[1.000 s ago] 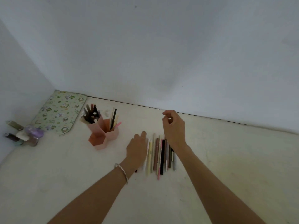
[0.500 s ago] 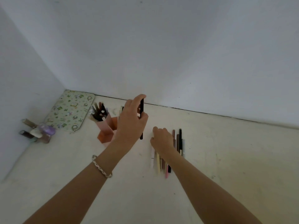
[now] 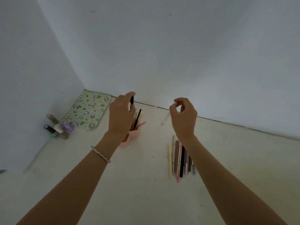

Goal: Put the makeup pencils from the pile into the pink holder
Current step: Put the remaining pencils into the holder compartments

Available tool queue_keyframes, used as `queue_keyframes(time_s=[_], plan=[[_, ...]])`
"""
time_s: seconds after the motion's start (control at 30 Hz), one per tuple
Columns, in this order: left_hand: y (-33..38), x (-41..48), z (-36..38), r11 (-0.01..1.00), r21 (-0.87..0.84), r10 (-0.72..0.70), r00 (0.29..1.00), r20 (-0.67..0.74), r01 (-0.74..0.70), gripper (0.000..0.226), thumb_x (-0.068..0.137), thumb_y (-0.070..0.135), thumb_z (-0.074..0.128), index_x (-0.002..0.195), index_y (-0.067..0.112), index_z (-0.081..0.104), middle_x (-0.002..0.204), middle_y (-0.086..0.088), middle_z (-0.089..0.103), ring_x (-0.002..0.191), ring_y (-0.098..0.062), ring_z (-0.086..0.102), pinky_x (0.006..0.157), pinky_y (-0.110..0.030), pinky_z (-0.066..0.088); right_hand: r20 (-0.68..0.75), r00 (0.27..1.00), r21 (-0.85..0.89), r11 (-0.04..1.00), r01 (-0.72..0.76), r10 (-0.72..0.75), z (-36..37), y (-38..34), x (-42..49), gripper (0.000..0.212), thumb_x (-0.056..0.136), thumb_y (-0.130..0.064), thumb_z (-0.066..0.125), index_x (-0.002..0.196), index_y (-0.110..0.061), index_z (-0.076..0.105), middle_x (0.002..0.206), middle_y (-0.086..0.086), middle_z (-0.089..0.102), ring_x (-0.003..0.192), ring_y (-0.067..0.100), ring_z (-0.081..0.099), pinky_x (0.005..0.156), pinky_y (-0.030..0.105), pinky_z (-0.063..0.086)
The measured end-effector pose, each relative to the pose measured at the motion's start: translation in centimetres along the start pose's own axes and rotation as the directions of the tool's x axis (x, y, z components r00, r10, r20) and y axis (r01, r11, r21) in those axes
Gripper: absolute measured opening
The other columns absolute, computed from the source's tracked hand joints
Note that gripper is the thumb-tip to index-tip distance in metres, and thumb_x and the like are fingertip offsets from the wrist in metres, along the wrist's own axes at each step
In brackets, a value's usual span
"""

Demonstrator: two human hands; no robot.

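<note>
Black pencil (image 3: 132, 100) upright, gripped by left hand (image 3: 121, 117) above pink holder (image 3: 135, 135), right hand (image 3: 183, 117) pinching slanted pale pencil (image 3: 165, 119)

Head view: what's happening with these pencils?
A person's left hand holds a black pencil upright over the pink plastic holder, which already has several pencils in it. The right hand, held up near the flat row of loose pencils, seems to pinch a thin white pencil.
</note>
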State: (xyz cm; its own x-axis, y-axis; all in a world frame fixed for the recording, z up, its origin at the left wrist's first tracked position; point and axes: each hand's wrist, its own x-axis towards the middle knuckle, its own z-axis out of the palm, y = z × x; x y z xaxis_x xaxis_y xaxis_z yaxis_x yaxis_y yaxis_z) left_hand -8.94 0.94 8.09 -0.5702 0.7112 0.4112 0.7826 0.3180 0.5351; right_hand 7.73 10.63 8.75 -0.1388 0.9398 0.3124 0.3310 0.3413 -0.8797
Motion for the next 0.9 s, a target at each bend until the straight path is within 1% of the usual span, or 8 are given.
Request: queue_keyframes(time_s=[0.1,0.23,0.33,0.57,0.67,0.73,0.8,0.9], plan=[[-0.6,-0.4,0.1,0.983,0.181,-0.003,1.000,-0.002,0.004,0.037,0.086,0.014,0.060,0.121,0.020,0.065,0.126,-0.006,0.057,0.126,-0.028,0.045,0.104,-0.040,0.031,-0.099,0.991,0.059,0.993,0.100,-0.094,-0.3,-2.2,-0.1,0.012,0.085,-0.009,0.061,0.096,-0.012,0.066,0.083,-0.003,0.063,0.068,0.014,0.047,0.068,0.025,0.044],[-1.0,0.6,-2.5,0.996,0.081,-0.019,0.987,-0.159,0.032,0.047,0.078,0.001,0.053,0.121,0.016,0.064,0.119,-0.006,0.061,0.120,-0.027,0.049,0.101,-0.039,0.035,-0.175,0.968,0.182,0.960,0.213,-0.181,1.1,-4.6,-0.4,0.012,0.086,-0.011,0.059,0.096,-0.012,0.065,0.081,-0.004,0.061,0.065,0.012,0.045,0.063,0.020,0.041],[-1.1,1.1,-3.9,0.999,0.029,-0.016,0.984,-0.175,0.022,0.047,0.079,-0.002,0.052,0.121,0.015,0.063,0.117,-0.004,0.063,0.118,-0.026,0.050,0.101,-0.036,0.035,-0.100,0.978,0.181,0.963,0.197,-0.181,3.4,-4.8,-1.6,0.013,0.087,-0.011,0.059,0.098,-0.013,0.065,0.082,-0.006,0.061,0.066,0.010,0.045,0.064,0.020,0.042],[0.3,-0.1,-4.3,0.991,-0.124,-0.052,0.996,-0.075,0.043,0.043,0.083,-0.003,0.051,0.121,0.014,0.062,0.116,-0.001,0.064,0.112,-0.019,0.052,0.097,-0.027,0.039,0.186,0.956,-0.034,0.971,0.236,-0.226,6.2,-1.1,-5.5,0.020,0.088,-0.008,0.064,0.108,-0.009,0.070,0.101,-0.001,0.068,0.082,0.010,0.053,0.078,0.025,0.049],[2.3,-0.8,-3.3,0.981,-0.190,-0.037,0.998,-0.044,0.028,0.041,0.084,-0.002,0.051,0.119,0.015,0.062,0.112,0.002,0.062,0.100,-0.011,0.056,0.086,-0.020,0.045,0.093,0.971,-0.038,0.974,0.222,-0.218,4.8,-0.7,-4.7,0.032,0.087,-0.004,0.060,0.118,-0.011,0.065,0.105,0.001,0.062,0.072,0.008,0.050,0.069,0.012,0.045],[4.2,-1.0,-2.2,0.973,-0.228,0.007,0.999,-0.045,-0.017,0.034,0.085,0.000,0.052,0.113,0.016,0.062,0.108,0.004,0.061,0.088,-0.005,0.056,0.077,-0.016,0.047,-0.008,0.988,-0.002,0.988,0.154,-0.154,3.0,-0.4,-3.2,0.034,0.087,0.001,0.056,0.117,-0.013,0.063,0.104,0.000,0.060,0.071,0.004,0.049,0.066,0.010,0.044],[6.4,-1.7,-0.3,0.967,-0.252,0.057,0.998,0.035,-0.046,0.026,0.086,0.002,0.053,0.105,0.017,0.060,0.099,0.005,0.060,0.081,-0.005,0.057,0.072,-0.017,0.049,-0.065,0.993,0.024,0.995,0.100,-0.099,0.9,0.3,-1.7,0.034,0.085,0.004,0.053,0.113,-0.015,0.062,0.102,-0.002,0.060,0.072,0.003,0.051,0.066,0.011,0.043],[9.1,-3.7,3.9,0.986,-0.162,0.024,0.935,0.354,0.036,0.019,0.087,0.006,0.055,0.104,0.015,0.059,0.093,0.002,0.062,0.083,-0.014,0.061,0.076,-0.027,0.052,-0.063,0.998,0.013,1.000,0.010,-0.009,-1.8,1.7,-0.5,0.034,0.083,0.004,0.052,0.105,-0.018,0.063,0.098,-0.002,0.062,0.070,0.001,0.053,0.065,0.013,0.043]])
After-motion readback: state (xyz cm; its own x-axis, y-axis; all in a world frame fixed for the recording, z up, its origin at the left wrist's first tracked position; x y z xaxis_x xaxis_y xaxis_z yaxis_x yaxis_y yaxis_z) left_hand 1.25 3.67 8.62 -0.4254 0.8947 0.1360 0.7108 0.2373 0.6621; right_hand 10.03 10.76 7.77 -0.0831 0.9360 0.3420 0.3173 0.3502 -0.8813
